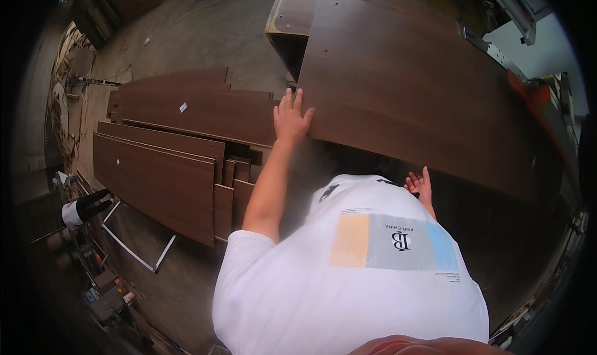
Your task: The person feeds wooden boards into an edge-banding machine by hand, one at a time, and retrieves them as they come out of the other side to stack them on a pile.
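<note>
A large dark brown wood-grain panel (404, 75) lies in front of me, with small holes and a slot near its far side. At its near left corner lies my left hand (291, 118), fingers stretched out along the edge. By the panel's near edge, further right, my right hand (420, 186) has its palm partly up and its fingers extended. It grips nothing that I can see; whether it touches the edge I cannot tell. Beyond the panel's left edge shows a brown box-like piece (289, 25) with a dark hollow.
Several brown boards (155, 174) lie stacked to my left, and a longer notched board (199, 103) lies behind them. A thin white frame (134, 252) rests on the floor near them. Machine parts with an orange-red piece (535, 97) stand at the far right.
</note>
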Motion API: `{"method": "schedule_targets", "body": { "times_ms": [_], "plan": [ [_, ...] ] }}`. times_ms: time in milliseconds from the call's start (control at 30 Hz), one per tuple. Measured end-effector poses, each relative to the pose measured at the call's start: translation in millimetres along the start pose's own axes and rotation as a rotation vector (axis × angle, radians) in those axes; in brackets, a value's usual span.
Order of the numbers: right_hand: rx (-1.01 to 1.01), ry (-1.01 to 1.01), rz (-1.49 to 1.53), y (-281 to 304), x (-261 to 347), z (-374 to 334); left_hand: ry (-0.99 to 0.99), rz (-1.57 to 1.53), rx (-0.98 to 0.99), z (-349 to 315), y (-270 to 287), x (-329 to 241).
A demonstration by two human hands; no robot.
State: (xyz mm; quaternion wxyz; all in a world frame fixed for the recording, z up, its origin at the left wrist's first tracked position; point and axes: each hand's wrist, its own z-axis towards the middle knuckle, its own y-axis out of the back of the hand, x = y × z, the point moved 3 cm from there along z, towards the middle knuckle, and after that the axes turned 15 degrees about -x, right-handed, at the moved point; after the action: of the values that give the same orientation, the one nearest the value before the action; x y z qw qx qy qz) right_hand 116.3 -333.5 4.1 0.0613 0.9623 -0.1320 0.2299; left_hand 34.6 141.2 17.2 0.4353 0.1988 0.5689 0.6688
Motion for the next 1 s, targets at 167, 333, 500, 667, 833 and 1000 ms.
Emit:
{"method": "schedule_targets", "body": {
  "times_ms": [167,333,500,667,833,1000],
  "plan": [
    [0.079,-0.057,-0.049,-10.9,-13.1,8.7,-0.061,-0.235,0.092,-16.1,4.5,-35.9],
    [0.165,-0.076,-0.137,-25.0,-14.9,9.1,-0.083,-0.371,0.271,-53.9,20.9,-61.1],
    [0.208,-0.052,-0.171,-29.9,-18.5,15.6,-0.213,-0.48,0.3,-106.6,29.2,-74.0],
    [0.223,-0.1,-0.232,-35.8,-21.0,18.6,-0.167,-0.648,0.382,-148.4,14.0,-66.0],
    [0.277,-0.108,-0.283,-52.6,-14.4,11.8,-0.093,-0.343,0.549,-155.8,11.0,-67.5],
    [0.314,-0.115,-0.227,-60.8,-2.4,16.9,0.123,-0.375,0.617,-152.3,-0.3,-61.2]
  ]
}}
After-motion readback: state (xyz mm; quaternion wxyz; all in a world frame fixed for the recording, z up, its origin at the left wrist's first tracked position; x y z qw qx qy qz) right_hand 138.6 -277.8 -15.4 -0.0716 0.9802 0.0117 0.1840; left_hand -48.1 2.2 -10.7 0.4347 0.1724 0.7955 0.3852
